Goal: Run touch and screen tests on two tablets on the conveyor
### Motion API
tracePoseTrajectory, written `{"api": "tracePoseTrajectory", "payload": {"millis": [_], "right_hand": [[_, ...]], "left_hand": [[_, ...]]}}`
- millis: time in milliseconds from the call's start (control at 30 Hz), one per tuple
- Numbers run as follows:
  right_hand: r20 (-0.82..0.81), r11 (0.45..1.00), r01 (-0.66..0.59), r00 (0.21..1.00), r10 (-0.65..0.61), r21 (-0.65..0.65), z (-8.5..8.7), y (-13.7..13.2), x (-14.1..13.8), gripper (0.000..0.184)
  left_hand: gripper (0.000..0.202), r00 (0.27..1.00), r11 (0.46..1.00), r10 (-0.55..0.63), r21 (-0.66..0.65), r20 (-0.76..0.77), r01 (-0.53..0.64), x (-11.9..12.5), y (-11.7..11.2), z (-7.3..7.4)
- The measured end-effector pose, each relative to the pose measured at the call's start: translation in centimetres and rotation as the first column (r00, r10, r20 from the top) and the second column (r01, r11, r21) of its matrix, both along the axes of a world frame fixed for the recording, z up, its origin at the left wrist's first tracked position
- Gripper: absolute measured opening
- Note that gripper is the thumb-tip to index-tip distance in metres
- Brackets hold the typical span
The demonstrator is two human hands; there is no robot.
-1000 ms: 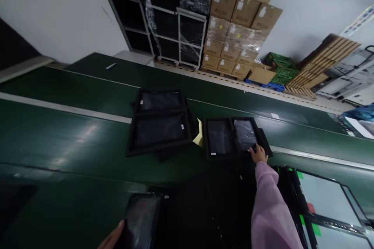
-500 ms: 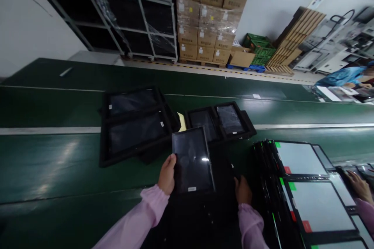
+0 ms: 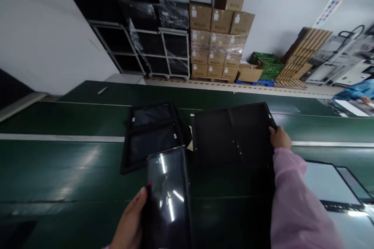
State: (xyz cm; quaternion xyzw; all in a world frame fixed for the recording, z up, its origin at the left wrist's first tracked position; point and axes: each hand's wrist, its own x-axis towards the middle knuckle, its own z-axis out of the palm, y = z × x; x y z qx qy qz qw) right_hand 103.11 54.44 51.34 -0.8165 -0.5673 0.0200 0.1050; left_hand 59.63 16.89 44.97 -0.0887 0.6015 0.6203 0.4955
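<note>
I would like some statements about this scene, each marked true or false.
1. The left hand holds a dark glossy panel. True.
2. The right hand grips the far edge of a black tray. True.
3. The right hand holds a cardboard box. False: the boxes are stacked by the far wall.
4. A second tray with two screens lies on the green belt. True.
5. The sleeve is blue. False: it is pink.
</note>
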Motion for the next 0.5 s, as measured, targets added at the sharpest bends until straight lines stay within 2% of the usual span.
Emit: {"api": "tracePoseTrajectory", "payload": {"millis": [67, 133, 233, 333, 400, 467, 500], "right_hand": [[-0.006, 0.996, -0.062, 0.998, 0.062, -0.06, -0.8, 3.6, -0.7, 0.047], [0.017, 0.994, -0.106, 0.994, 0.106, -0.016, -3.4, 4.6, -1.7, 0.045], [-0.034, 0.961, -0.216, 0.974, 0.224, 0.171, -9.2, 2.3, -4.2, 0.05], [-0.162, 0.887, -0.41, 0.88, 0.446, 0.213, -14.8, -1.8, -6.4, 0.059], [-0.135, 0.864, -0.463, 0.86, 0.491, 0.197, -17.3, -3.9, -6.6, 0.067], [-0.092, 0.854, -0.482, 0.858, 0.505, 0.193, -18.6, -4.5, -5.4, 0.069], [-0.085, 0.85, -0.489, 0.855, 0.512, 0.198, -18.9, -4.3, -4.5, 0.068]], "left_hand": [[0.066, 0.998, 0.996, -0.055, 0.073, 0.005, 0.054, 1.3, 2.0, 0.1], [0.072, 0.995, 0.982, -0.1, 0.16, -0.017, 0.101, 2.7, 4.6, -0.7], [0.07, 0.987, 0.955, -0.093, 0.267, -0.132, 0.125, 4.8, 9.8, -3.0], [0.062, 0.933, 0.935, -0.058, 0.308, -0.354, 0.176, 7.3, 16.8, -4.6], [0.053, 0.876, 0.933, -0.103, 0.26, -0.471, 0.249, 8.9, 21.9, -4.4], [0.041, 0.827, 0.953, -0.186, 0.108, -0.531, 0.284, 10.2, 26.8, -3.3], [0.037, 0.79, 0.939, -0.252, 0.055, -0.558, 0.338, 10.6, 28.9, -2.7]]}}
